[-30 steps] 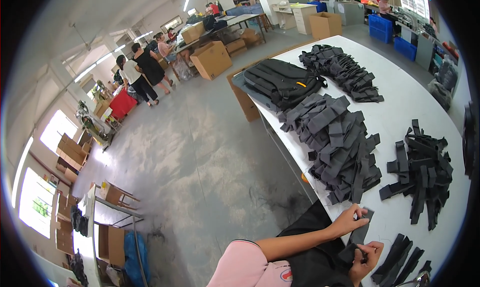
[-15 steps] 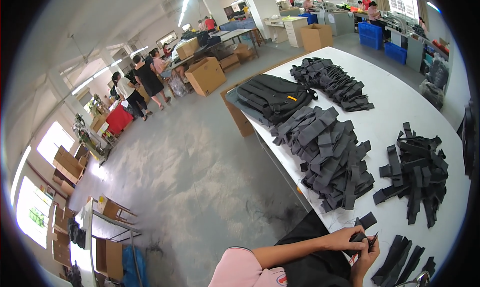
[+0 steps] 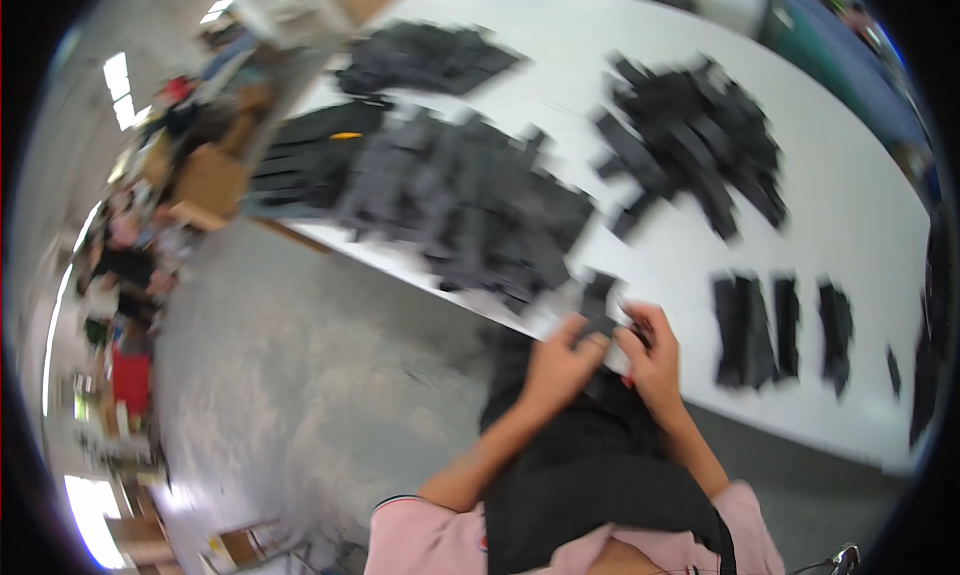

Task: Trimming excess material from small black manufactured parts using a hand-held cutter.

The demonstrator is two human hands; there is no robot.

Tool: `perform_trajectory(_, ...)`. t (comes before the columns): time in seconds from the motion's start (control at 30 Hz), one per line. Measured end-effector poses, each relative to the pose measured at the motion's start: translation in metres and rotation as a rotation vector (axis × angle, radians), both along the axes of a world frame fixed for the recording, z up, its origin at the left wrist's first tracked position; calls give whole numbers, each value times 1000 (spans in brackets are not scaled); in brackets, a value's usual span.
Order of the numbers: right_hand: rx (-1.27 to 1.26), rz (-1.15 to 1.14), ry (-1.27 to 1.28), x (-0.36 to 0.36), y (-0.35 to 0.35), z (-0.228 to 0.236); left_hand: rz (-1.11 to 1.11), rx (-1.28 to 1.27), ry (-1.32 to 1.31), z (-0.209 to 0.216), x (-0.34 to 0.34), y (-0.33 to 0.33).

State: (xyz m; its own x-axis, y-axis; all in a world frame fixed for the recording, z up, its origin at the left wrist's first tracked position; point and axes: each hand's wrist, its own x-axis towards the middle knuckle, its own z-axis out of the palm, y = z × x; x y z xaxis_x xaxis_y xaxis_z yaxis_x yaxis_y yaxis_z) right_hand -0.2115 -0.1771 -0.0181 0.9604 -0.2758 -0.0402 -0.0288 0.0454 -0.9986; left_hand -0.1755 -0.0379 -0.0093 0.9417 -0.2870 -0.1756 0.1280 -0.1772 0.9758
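My left hand (image 3: pixel 562 367) pinches a short dark grey fabric strip (image 3: pixel 599 295) over the near edge of the white table. Close beside it, my right hand (image 3: pixel 652 363) has its fingers curled round small thread snips (image 3: pixel 628 381); a bit of red shows under the fingers, the rest is mostly hidden and blurred. Just beyond the hands lies a large heap of the same dark strips (image 3: pixel 460 205). To the right, several strips (image 3: pixel 742 332) lie in small, roughly parallel bundles on the table.
A looser heap of dark strips (image 3: pixel 705 140) lies at the far right of the white table (image 3: pixel 560 85). At the far left are another pile (image 3: pixel 430 57) and a black backpack (image 3: pixel 310 160) with an orange tag. Cardboard boxes (image 3: pixel 210 180) and people stand beyond, left.
The view has swung toward the right, so the table and heaps now sit further left and the image is blurred. Both hands stay close together at the strip.
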Motion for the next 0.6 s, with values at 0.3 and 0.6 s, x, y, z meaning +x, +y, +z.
perform_trajectory(0.3,-587,-133,-194,-38,-20,10,93,-325,224,-1,-7,-11)
perform_trajectory(0.6,-768,-106,-327,-28,-20,5,57,-256,197,8,-13,-11)
